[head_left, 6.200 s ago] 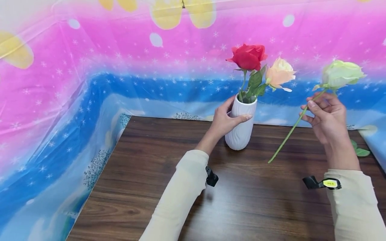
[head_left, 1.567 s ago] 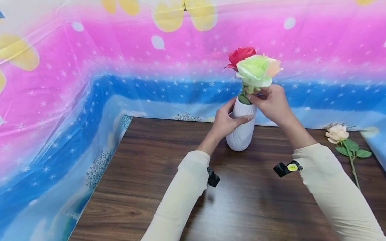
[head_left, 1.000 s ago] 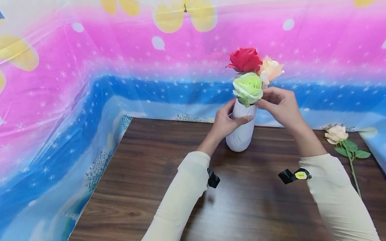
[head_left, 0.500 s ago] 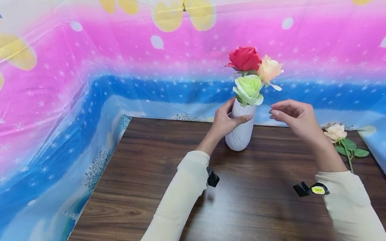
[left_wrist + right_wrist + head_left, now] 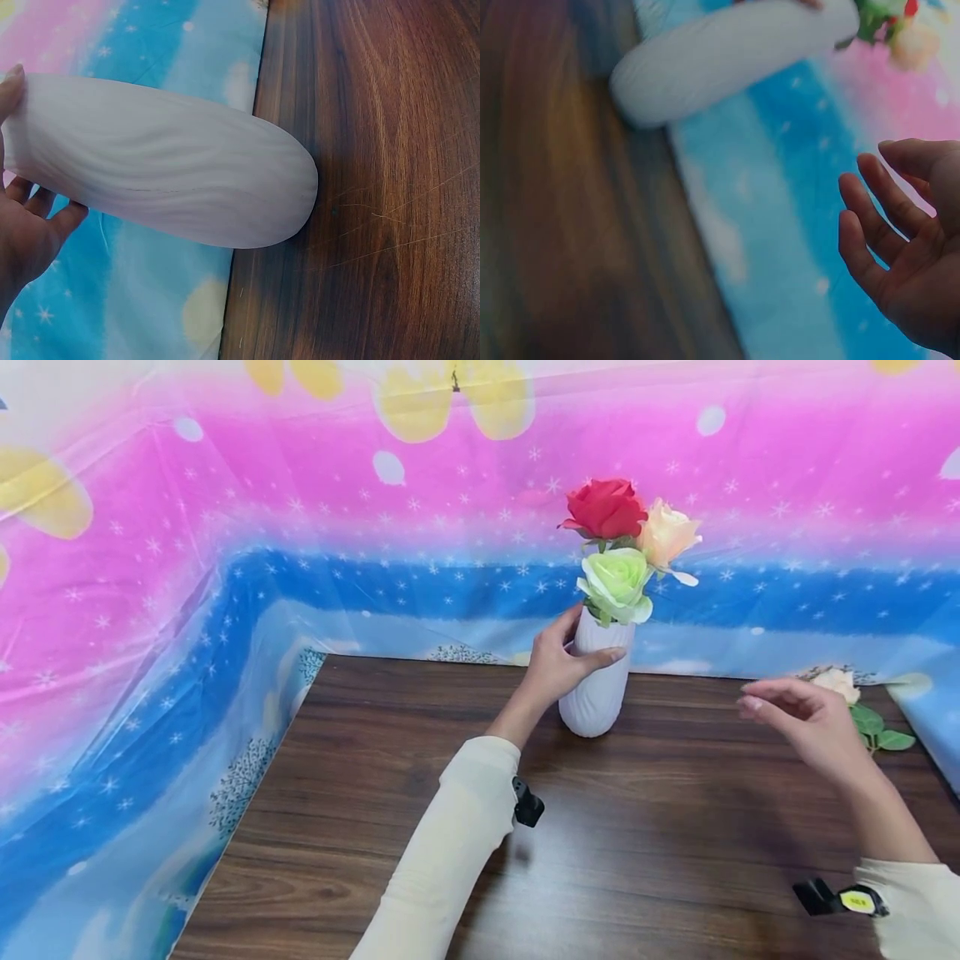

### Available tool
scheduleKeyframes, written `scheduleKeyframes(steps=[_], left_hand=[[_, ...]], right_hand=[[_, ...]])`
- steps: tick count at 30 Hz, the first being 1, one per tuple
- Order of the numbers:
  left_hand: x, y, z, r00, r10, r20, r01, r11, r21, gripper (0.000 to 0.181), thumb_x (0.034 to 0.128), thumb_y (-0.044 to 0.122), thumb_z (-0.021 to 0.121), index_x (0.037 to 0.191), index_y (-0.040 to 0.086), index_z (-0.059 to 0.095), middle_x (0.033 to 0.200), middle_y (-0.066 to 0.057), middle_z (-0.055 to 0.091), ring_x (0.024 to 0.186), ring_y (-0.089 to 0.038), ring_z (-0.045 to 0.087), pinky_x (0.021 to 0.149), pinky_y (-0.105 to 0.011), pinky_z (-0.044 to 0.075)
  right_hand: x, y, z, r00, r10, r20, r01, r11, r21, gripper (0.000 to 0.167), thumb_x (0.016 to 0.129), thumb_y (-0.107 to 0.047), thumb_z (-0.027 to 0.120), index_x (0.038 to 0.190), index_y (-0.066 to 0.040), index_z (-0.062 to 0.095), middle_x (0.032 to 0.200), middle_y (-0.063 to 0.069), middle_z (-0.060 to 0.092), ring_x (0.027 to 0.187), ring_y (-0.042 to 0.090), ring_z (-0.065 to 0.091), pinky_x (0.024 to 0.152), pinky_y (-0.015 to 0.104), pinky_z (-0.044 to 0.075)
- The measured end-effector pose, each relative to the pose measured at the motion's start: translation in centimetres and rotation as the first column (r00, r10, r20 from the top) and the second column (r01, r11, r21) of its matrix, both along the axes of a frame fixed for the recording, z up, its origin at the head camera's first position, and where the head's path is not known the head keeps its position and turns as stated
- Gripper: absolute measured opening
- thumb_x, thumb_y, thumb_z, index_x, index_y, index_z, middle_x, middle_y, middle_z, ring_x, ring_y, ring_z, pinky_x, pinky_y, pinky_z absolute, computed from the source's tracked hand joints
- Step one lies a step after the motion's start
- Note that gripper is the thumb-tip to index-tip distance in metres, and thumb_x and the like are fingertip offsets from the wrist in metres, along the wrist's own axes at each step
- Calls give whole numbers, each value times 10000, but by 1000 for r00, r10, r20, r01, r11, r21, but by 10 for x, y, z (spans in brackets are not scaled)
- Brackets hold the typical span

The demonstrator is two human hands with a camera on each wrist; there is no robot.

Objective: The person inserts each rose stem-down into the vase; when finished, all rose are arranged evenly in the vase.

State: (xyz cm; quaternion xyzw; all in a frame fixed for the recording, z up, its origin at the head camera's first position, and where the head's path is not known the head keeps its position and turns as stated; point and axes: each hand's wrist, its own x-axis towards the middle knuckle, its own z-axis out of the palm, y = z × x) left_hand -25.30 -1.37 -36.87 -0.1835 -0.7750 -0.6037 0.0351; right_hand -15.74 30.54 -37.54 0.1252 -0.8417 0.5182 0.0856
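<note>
In the head view my left hand grips a white ribbed vase near its top, thumb across the front and fingers behind. The vase stands upright on the wooden table and fills much of the left wrist view. A red rose, a peach rose and a pale green rose rise from its mouth; the green one sits lowest and in front. Away to the right, my right hand is in the air, fingers loosely bent and holding nothing. Behind it lies a cream rose, its stem mostly hidden.
The dark wooden table ends at the back against a pink and blue patterned cloth, which also runs along the left side. Green leaves of the cream rose lie near the table's right edge.
The green rose, earlier in my right hand, now stands in the vase. My right hand let go of it and moved right and down toward the cream rose. My left hand stayed on the vase.
</note>
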Motion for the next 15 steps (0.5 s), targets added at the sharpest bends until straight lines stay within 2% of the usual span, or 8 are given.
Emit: scheduleKeyframes(steps=[5, 8, 11, 13, 15], left_hand=[[1, 0, 0, 1000, 7, 6, -7, 1000, -1, 766, 850, 289, 838, 1515, 202, 468, 1456, -58, 597, 1345, -229, 603, 1083, -413, 533], [1, 0, 0, 1000, 10, 13, -9, 1000, -3, 759, 851, 294, 837, 1510, 204, 471, 1456, -55, 597, 1346, -224, 602, 1085, -411, 531], [1, 0, 0, 1000, 7, 14, -7, 1000, -1, 755, 854, 295, 834, 1509, 203, 470, 1452, -54, 597, 1345, -229, 602, 1088, -418, 529], [0, 0, 0, 1000, 5, 13, -5, 1000, 2, 753, 853, 292, 835, 1507, 201, 472, 1449, -54, 599, 1342, -231, 604, 1087, -419, 529], [0, 0, 1, 1000, 6, 12, -6, 1000, 2, 756, 851, 289, 837, 1508, 201, 472, 1449, -53, 599, 1340, -233, 605, 1086, -418, 530]], right_hand=[[11, 36, -35, 994, -99, 51, 98, 995, 22, 249, 981, -27, 639, 1128, -208, 726, 924, -291, 727, 807, -105, 703, 692, 72, 540], [14, 58, -53, 981, -181, 74, 179, 983, 38, 232, 992, -69, 638, 1120, -252, 703, 921, -341, 691, 791, -137, 683, 669, 63, 531], [16, 77, -68, 956, -277, 100, 272, 961, 57, 220, 1010, -115, 620, 1093, -312, 671, 895, -387, 642, 772, -172, 647, 636, 50, 517], [15, 88, -76, 932, -342, 122, 333, 938, 93, 206, 1021, -149, 605, 1075, -342, 652, 869, -419, 600, 763, -208, 606, 619, 40, 500], [14, 99, -83, 909, -393, 137, 376, 917, 135, 150, 1030, -165, 585, 1096, -273, 665, 847, -440, 554, 751, -232, 563, 605, 40, 491]])
